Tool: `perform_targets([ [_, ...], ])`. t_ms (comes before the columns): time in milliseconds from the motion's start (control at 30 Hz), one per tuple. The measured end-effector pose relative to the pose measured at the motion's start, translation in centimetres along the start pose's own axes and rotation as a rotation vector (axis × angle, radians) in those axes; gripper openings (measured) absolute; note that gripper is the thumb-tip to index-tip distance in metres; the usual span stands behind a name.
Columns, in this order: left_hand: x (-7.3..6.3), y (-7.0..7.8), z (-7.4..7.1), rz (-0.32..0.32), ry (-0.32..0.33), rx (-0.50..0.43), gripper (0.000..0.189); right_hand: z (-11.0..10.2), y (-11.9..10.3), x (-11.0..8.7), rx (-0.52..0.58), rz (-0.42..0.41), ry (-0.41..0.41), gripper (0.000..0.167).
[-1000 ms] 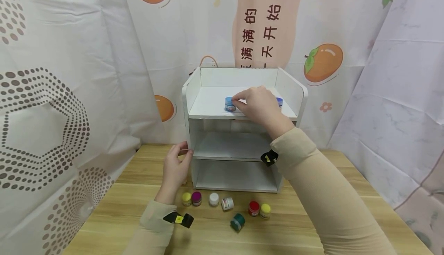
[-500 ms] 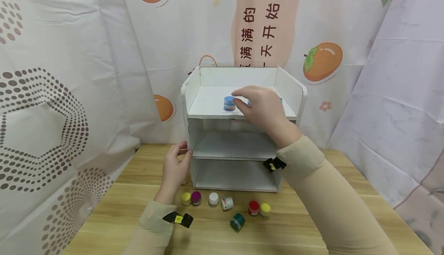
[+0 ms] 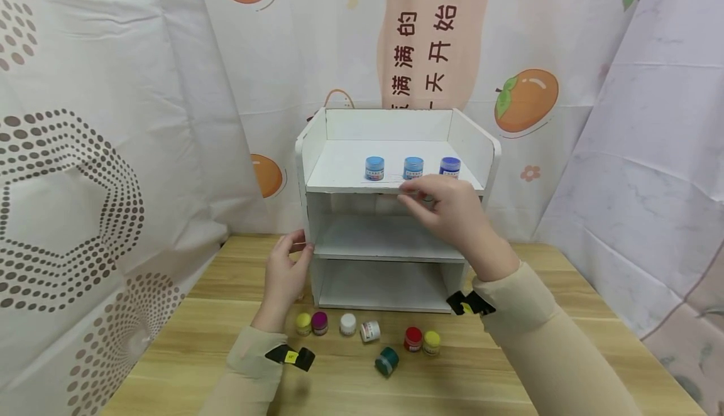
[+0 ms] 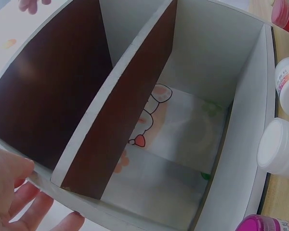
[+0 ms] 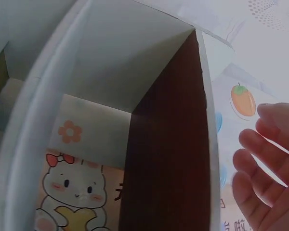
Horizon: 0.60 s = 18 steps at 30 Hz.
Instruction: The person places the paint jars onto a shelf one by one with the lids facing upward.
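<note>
Along the front of the top board of a white shelf unit (image 3: 390, 190) stand two light blue paint jars: a left jar (image 3: 374, 169) and a middle jar (image 3: 413, 166). A dark blue paint jar (image 3: 450, 166) stands to their right, its lower part behind my right hand (image 3: 447, 208). That hand hovers before the board's front edge, holding nothing, with thumb and fingers apart. My left hand (image 3: 287, 271) is at the unit's left side. In the left wrist view its thumb (image 4: 21, 166) touches the panel edge, while the loose fingers lie along the outside.
On the wooden table (image 3: 226, 315) before the unit are a yellow jar (image 3: 303, 323), a purple jar (image 3: 319, 323), two white jars (image 3: 347, 325), one tipped, a red jar (image 3: 413, 339), another yellow jar (image 3: 432, 342) and a tipped dark green jar (image 3: 387, 361). A printed curtain (image 3: 351, 39) hangs behind.
My right hand has let go of the left light blue jar and drawn back down and right, uncovering the middle jar. The left hand stays put.
</note>
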<state>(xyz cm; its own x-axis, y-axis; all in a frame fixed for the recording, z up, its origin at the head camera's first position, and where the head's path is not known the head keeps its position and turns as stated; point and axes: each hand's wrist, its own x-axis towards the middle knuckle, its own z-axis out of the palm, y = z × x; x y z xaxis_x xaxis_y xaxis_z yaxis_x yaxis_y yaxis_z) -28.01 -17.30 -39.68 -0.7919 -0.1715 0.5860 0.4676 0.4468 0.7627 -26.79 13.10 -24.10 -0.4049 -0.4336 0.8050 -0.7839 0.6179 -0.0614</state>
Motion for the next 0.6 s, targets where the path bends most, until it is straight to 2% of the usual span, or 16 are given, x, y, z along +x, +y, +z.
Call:
perform_targets([
  [200,0.1,0.0,0.0,-0.009,-0.001,-0.004,0.029,0.1,0.6,-3.0,0.057,0.077,-0.091,0.021],
  [600,0.1,-0.2,0.1,0.006,0.01,-0.004,0.029,0.2,1.4,-8.3,0.139,0.17,-0.189,0.026],
])
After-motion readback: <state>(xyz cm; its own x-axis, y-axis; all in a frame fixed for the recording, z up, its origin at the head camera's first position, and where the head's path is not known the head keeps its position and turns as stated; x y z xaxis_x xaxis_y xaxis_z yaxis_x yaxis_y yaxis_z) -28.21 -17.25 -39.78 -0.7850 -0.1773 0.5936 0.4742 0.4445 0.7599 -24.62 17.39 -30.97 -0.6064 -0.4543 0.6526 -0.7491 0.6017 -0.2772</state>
